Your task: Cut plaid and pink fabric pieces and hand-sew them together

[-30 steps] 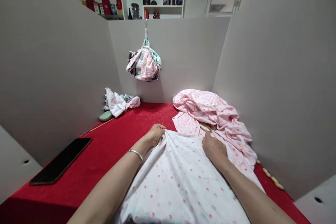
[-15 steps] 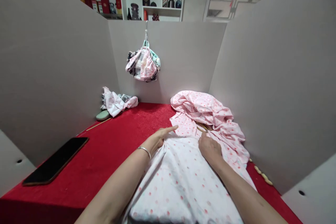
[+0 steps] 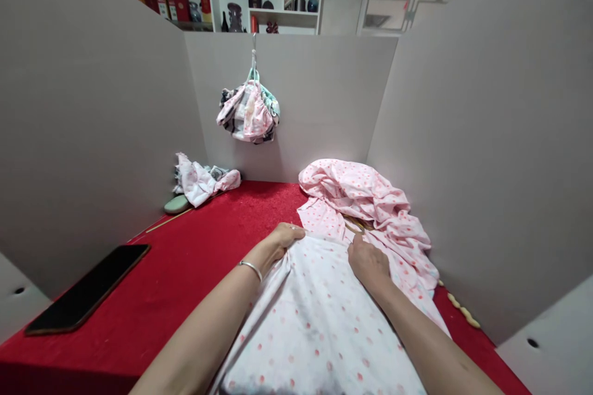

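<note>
A white cloth with pink-red dots [image 3: 319, 315] stretches from the far edge between my hands down toward me. My left hand [image 3: 283, 239], with a silver bangle at the wrist, is closed on the cloth's far left corner. At the far right of the same edge, my right hand [image 3: 369, 262] is closed on the fabric, its fingertips partly hidden. Just beyond lies a heap of pink dotted fabric [image 3: 356, 182], crumpled, with a brownish-gold hoop-like item [image 3: 356, 224] partly covered in its folds.
A black phone [image 3: 88, 290] lies at left on the red table cover [image 3: 185, 265]. Cloth scraps [image 3: 201, 180] and a green oval object [image 3: 176, 204] sit in the back left corner. A bundle of fabric pieces [image 3: 250, 112] hangs on the back panel [image 3: 324, 99]. Grey side panels stand left and right.
My left hand's forefinger, stretched out before, has folded down onto the cloth's edge. My right hand keeps its hold. The view has shifted slightly.
</note>
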`<state>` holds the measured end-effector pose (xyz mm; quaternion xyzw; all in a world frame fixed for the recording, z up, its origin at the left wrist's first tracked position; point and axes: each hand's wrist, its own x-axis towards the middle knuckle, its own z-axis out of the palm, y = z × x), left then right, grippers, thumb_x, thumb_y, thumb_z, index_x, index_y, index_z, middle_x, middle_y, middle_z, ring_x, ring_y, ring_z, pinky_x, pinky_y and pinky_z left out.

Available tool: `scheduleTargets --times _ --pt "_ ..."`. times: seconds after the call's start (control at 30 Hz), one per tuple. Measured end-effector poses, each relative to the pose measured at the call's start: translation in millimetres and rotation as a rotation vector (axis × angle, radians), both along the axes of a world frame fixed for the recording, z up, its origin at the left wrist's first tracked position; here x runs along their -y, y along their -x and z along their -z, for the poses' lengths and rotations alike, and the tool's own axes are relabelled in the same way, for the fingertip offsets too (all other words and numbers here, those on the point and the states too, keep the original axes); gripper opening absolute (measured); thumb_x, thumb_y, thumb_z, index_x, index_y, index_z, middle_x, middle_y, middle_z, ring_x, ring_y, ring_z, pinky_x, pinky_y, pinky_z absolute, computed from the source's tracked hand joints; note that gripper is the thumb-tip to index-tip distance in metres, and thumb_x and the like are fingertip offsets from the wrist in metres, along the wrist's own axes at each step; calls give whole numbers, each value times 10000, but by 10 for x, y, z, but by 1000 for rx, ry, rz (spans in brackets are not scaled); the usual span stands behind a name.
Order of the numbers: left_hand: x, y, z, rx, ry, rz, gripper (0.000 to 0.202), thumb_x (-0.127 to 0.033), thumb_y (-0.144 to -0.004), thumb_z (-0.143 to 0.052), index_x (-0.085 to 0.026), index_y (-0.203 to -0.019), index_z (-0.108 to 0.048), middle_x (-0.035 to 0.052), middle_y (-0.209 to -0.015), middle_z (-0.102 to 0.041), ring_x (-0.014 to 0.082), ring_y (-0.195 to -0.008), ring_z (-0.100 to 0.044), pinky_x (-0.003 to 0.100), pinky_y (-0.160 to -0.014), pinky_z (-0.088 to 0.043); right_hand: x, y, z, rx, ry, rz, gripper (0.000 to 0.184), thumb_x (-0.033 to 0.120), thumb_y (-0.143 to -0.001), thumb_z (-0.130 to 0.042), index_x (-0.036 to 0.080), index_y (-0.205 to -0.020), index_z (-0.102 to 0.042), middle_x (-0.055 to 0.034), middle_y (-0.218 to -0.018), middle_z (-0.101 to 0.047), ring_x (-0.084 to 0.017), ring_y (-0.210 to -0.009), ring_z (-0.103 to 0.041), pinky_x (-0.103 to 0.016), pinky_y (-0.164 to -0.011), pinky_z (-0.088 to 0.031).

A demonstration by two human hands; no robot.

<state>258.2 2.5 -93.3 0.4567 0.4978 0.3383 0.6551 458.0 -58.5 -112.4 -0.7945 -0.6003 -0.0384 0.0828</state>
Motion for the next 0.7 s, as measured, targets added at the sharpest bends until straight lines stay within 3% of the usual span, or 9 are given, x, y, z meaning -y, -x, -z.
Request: scheduleTargets --times 0.13,0.23,0.33,0.5,0.57,0.63,0.7 --pt "149 24 -131 155 -113 -15 236 -224 -663 -752 -101 -849 -676 -8 -588 -622 95 -500 -541 227 -553 -434 4 -3 2 -47 -39 -7 290 233 -906 -345 120 -1079 -548 -161 -849 -693 -288 -814 -667 -368 -688 -452" --pt "240 15 -167 238 -148 -24 281 -226 -590 -773 -126 -825 -654 -13 -594 -627 99 -509 -552 229 -567 -435 9 0 25 -100 -87 -23 277 239 -900 -363 136 -1085 -542 -157 -889 -688 -284 -839 -655 -365 -711 -436" --pt "275 -38 -114 243 -140 -57 265 -224 -560 -778 -142 -714 -578 -33 -547 -583 85 -471 -517 212 -523 -412 19 10 50 -187 -129 -50 249 243 -891 -383 149 -1040 -559 -156 -903 -678 -277 -848 -637 -365 -733 -415" --pt "317 -45 -72 181 -135 -32 379 -467 -644 -726 -165 -655 -499 -101 -418 -379 49 -355 -330 186 -401 -270 42 -18 5 -467 -198 -168 220 341 -865 -448 179 -932 -580 -86 -807 -637 -246 -828 -588 -346 -755 -389" --pt "382 21 -141 156 -150 54 424 -527 -629 -722 -158 -722 -536 -95 -452 -404 62 -379 -360 196 -413 -298 56 -55 -36 -645 -199 -243 310 458 -863 -422 189 -856 -575 -33 -722 -586 -195 -721 -561 -298 -687 -398" --pt "482 106 -239 116 -185 159 449 -430 -527 -817 -145 -771 -571 -63 -534 -498 78 -447 -432 203 -447 -339 85 -84 -74 -841 -168 -311 406 537 -862 -361 184 -837 -562 14 -634 -504 -143 -570 -490 -258 -568 -382" --pt "608 193 -328 69 -236 236 478 -229 -406 -875 -136 -779 -590 -47 -596 -545 83 -510 -458 193 -471 -341 137 -82 -106 -1026 -119 -371 433 572 -829 -399 174 -895 -555 51 -588 -428 -107 -474 -396 -233 -477 -333"
